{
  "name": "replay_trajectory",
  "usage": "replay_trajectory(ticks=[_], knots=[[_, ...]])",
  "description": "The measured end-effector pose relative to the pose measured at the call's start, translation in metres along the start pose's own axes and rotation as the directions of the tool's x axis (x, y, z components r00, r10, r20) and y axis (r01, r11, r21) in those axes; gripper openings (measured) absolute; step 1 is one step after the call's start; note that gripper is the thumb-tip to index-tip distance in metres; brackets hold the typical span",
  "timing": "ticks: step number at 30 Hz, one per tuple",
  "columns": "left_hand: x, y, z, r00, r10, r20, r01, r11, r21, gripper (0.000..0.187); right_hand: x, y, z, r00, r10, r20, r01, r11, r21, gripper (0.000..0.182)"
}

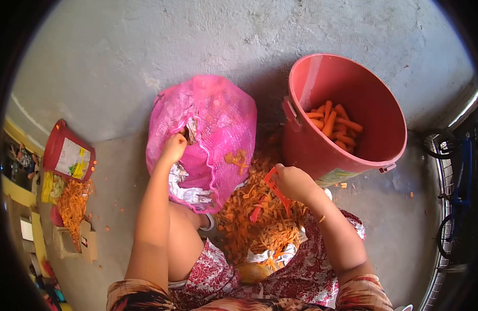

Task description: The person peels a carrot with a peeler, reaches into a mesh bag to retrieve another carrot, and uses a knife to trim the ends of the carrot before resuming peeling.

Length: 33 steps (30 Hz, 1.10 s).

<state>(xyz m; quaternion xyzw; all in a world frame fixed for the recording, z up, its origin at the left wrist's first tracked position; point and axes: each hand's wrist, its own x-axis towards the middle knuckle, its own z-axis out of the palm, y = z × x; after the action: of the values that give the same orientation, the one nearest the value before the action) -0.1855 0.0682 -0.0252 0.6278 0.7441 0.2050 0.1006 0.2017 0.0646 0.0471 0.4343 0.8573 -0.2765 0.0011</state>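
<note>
A bulging pink mesh sack (228,124) stands in front of me, with crumpled newspaper (190,192) showing at its opening. My left hand (174,149) is at that opening, fingers curled; I cannot make out what is in them. My right hand (296,182) grips an orange-red plastic peeler (278,187) above a heap of carrot peelings (257,207) on the floor. Another red piece of plastic (256,211) lies on the heap. To the right, a large red tub (348,70) holds several peeled carrots (332,122) at its bottom.
A rough grey wall (223,36) rises behind the sack and tub. At the left lie a tipped red bucket (68,150), a second pile of peelings (73,202) and a cardboard box (88,241). A bicycle (459,181) stands by a grille at the right edge.
</note>
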Motion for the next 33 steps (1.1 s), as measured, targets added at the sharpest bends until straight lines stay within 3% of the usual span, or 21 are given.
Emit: replay_trajectory(ticks=[3,6,7,10,13,16,18,20,22,29,33], knots=[[0.002,-0.018,-0.006,0.918,-0.311,-0.245,0.364,0.907,0.213,0.025,0.002,-0.007,0.001,1.0,0.003,0.013,-0.003,1.0,-0.005,0.025],[0.013,-0.052,-0.012,0.915,-0.324,-0.242,0.363,0.921,0.14,0.032,0.008,-0.01,0.004,0.999,-0.013,0.031,0.013,1.0,-0.002,0.025],[0.015,-0.06,-0.008,0.906,-0.252,-0.339,0.324,0.93,0.173,0.032,0.009,-0.01,0.006,0.999,-0.014,0.036,0.014,1.0,-0.003,0.025],[0.018,-0.065,-0.003,0.9,-0.223,-0.375,0.322,0.919,0.228,0.028,0.015,-0.014,0.005,0.998,-0.024,0.056,0.025,0.999,-0.022,0.025],[0.019,-0.059,-0.007,0.916,-0.351,-0.196,0.395,0.876,0.278,0.023,0.019,-0.016,0.013,0.998,-0.063,0.013,0.063,0.998,0.008,0.023],[0.021,-0.012,-0.013,0.958,-0.268,-0.104,0.283,0.94,0.189,0.024,0.024,-0.015,0.019,0.997,-0.074,-0.005,0.074,0.997,0.036,0.022],[0.027,0.011,-0.005,0.951,-0.308,0.023,0.297,0.932,0.205,0.023,0.027,-0.014,0.021,0.997,-0.083,-0.004,0.084,0.996,0.032,0.022],[0.03,0.007,0.017,0.906,-0.406,0.117,0.349,0.875,0.336,0.03,0.029,-0.013,0.024,0.994,-0.107,-0.008,0.107,0.994,0.012,0.022],[0.028,0.005,0.028,0.859,-0.487,0.157,0.384,0.816,0.432,0.036,0.029,-0.012,0.026,0.994,-0.107,-0.003,0.107,0.994,0.014,0.022],[0.033,-0.018,0.041,0.848,-0.498,0.179,0.446,0.855,0.265,0.053,0.027,-0.012,0.03,0.992,-0.08,0.094,0.088,0.993,-0.082,0.023],[0.031,-0.003,0.031,0.836,-0.52,0.176,0.474,0.846,0.245,0.052,0.025,-0.009,0.032,0.993,-0.115,0.017,0.116,0.993,-0.012,0.022]])
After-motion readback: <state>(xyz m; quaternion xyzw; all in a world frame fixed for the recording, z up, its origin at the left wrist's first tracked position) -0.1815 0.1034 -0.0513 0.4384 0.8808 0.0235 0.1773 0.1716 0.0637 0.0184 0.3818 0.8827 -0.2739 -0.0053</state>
